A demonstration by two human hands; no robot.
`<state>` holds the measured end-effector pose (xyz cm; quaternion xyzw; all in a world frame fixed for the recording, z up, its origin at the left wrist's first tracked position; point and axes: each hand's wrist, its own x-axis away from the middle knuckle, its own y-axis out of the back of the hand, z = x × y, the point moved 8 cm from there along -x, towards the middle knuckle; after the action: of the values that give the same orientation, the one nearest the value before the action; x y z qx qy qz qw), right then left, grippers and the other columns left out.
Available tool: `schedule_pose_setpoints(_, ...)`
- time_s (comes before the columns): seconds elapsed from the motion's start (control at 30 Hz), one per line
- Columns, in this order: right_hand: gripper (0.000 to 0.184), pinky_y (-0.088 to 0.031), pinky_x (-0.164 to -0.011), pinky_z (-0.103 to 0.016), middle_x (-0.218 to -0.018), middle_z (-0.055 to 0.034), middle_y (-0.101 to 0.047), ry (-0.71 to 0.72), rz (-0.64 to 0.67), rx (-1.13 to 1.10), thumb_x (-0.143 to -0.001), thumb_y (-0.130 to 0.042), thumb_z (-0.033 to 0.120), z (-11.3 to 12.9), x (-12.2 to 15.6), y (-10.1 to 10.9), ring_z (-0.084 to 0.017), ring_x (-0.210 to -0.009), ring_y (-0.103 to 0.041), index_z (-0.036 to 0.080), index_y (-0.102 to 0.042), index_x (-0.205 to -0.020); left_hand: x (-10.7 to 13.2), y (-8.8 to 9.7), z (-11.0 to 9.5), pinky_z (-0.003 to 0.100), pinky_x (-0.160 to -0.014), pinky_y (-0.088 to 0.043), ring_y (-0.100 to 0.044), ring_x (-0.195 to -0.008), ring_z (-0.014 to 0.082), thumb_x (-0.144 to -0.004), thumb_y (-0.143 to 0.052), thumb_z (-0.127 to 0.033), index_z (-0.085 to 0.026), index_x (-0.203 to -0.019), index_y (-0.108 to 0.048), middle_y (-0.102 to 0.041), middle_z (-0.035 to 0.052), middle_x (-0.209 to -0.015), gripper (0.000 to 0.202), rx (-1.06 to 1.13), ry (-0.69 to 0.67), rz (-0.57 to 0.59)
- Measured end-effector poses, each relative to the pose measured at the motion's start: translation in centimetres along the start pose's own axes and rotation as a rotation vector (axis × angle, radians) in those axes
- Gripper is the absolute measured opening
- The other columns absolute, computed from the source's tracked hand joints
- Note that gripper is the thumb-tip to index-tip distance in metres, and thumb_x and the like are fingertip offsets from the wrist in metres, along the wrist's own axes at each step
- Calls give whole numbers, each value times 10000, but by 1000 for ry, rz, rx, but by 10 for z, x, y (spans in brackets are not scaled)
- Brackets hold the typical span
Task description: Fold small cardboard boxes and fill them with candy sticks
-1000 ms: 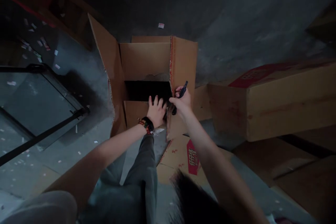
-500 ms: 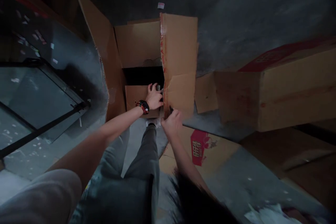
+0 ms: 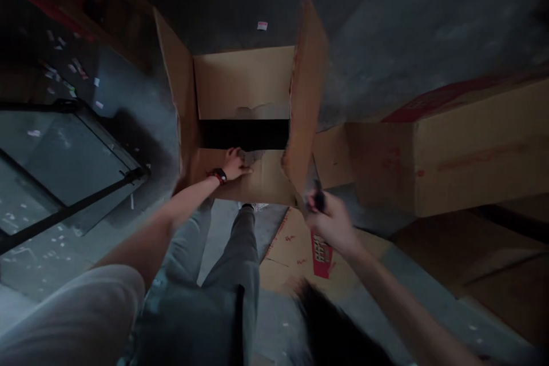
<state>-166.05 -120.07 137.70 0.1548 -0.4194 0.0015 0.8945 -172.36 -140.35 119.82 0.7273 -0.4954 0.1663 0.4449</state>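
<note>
Brown corrugated cardboard box [image 3: 242, 83]: stood open on a grey concrete floor [image 3: 386, 28], ahead of the person's grey trousers [image 3: 240, 251]; tall right flap [image 3: 307, 97] raised.
Left hand [image 3: 235, 164]: lay on the box's near wall, fingers [image 3: 234, 153] at a torn cardboard edge [image 3: 253, 155]; black wristband [image 3: 218, 175] on the wrist. Could not tell whether gripping or only resting.
Right hand [image 3: 330, 223]: fingers closed round a slim dark tool [image 3: 318, 200], just below the raised flap.
Hard to see: tool blurred, kind unclear; box interior a black slot [image 3: 244, 134], contents not visible.
Nearby: large cardboard carton with red printed panel [image 3: 454, 154] at right; flattened cardboard sheet with red label [image 3: 321, 254] under the right forearm.
</note>
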Motion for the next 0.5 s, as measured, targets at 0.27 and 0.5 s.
schedule_pose_setpoints(0.27, 324, -307, -581, -304, -536, 37, -402, -380, -776, 341, -552, -709, 313, -82, 48, 135, -155, -546, -388, 240, -393, -562, 34, 45, -80, 467, -965, -335, -518, -1138, 264, -817, -549, -192, -230, -736, -739, -674, 23, -1179, 209, 81, -255, -155)
schedule_pose_setpoints(0.5, 399, -450, -703, -360, -754, -94, -641, -370, -943, -9, -716, -612, 545, -86, 49, -12, -268, -746, -602, 177, -597, -872, 64, 40, -116, 317, -767, -497, -685, -923, 197, -723, -478, -49, -224, -1138, -581, -703, 34, -1145, 462, 292, -11, -96)
